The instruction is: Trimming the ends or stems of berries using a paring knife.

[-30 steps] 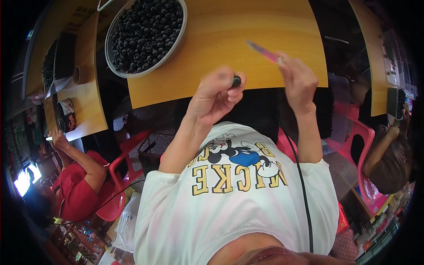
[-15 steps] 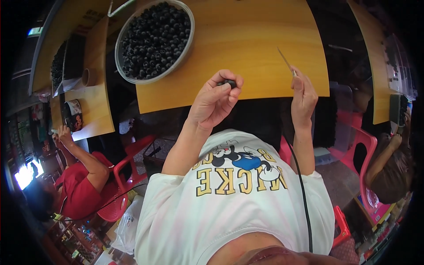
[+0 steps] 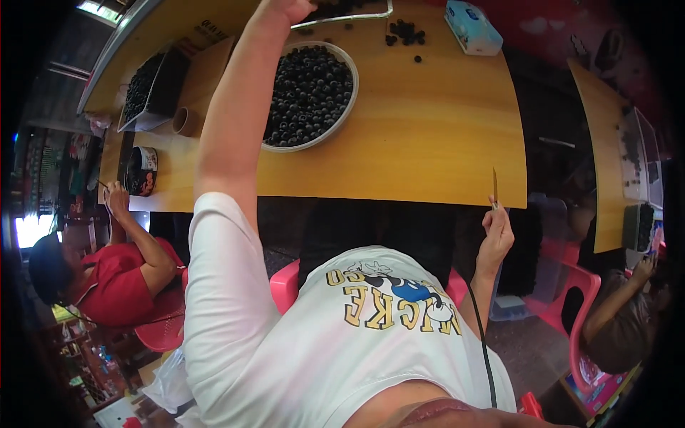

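My left arm stretches far over the table past a round white-rimmed tub [image 3: 354,85]. The tub is heaped with small dark round pieces [image 3: 307,96] that look like berries or beads. At the top edge of the view my left hand [image 3: 289,8] is partly cut off, close to a white metal bar [image 3: 357,19] and more dark pieces; its fingers and anything in them cannot be made out. At the table's near right edge my right hand [image 3: 497,232] is closed around a thin, pointed knife-like tool [image 3: 495,182], blade up.
Loose dark pieces [image 3: 405,33] lie near a blue tissue pack [image 3: 473,28]. Left stand a dark bin [image 3: 158,89], a brown cup [image 3: 185,121] and a decorated tub [image 3: 143,171]. A person in red [image 3: 128,282] sits left, another person [image 3: 617,314] right, by a pink chair [image 3: 581,299].
My left hand, which held a dark round piece near my chest, has reached far forward past the tub. My right hand still holds the tool, a little lower. The view has shifted, showing more table.
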The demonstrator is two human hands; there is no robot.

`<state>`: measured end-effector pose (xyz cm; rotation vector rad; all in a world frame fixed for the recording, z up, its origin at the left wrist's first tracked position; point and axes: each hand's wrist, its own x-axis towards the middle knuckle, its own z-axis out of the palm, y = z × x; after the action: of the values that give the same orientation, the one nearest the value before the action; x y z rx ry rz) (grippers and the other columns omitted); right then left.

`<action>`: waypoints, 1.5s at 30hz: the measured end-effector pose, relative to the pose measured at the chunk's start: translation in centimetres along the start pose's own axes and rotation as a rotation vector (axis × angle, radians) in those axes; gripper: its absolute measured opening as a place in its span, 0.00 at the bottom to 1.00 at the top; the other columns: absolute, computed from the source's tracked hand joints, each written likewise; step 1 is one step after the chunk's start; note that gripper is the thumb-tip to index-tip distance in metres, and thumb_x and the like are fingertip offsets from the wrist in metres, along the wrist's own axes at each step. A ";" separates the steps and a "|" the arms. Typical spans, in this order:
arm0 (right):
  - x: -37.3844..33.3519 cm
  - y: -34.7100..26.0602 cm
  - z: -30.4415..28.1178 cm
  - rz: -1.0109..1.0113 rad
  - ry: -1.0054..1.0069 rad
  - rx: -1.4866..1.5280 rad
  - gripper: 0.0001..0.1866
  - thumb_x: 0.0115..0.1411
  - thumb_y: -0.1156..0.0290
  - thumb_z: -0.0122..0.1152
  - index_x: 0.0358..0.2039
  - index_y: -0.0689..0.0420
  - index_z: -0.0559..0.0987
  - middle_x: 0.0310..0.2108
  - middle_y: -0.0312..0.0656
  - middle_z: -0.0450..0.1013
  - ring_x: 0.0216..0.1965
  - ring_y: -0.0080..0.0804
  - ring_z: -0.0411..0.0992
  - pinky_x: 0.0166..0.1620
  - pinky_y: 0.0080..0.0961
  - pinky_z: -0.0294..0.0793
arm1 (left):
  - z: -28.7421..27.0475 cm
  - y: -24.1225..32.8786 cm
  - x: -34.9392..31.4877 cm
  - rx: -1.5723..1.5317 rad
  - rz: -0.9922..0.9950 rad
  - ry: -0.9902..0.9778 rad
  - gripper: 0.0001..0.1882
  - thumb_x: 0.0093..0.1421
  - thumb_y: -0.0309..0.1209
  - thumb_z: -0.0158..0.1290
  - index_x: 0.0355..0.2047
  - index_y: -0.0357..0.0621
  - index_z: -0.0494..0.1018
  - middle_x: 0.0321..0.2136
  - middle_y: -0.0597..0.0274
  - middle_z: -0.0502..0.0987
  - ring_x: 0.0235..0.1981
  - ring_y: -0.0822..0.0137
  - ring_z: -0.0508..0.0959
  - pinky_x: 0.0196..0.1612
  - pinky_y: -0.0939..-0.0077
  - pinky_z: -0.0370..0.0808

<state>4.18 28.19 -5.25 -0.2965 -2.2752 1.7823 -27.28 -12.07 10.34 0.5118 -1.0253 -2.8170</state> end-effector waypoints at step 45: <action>3.4 -10.6 6.1 -0.977 -0.248 -0.420 0.18 0.58 0.59 0.60 0.44 0.55 0.81 0.22 0.38 0.72 0.21 0.32 0.70 0.24 0.27 0.66 | -6.6 -16.9 -26.2 -0.203 -0.544 -0.348 0.11 0.61 0.31 0.55 0.41 0.42 0.69 0.37 0.59 0.76 0.36 0.70 0.77 0.41 0.76 0.76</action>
<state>-1.05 21.02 3.84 0.8695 -2.2815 0.8686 -0.05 2.31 2.10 0.3191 -0.7074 -3.5430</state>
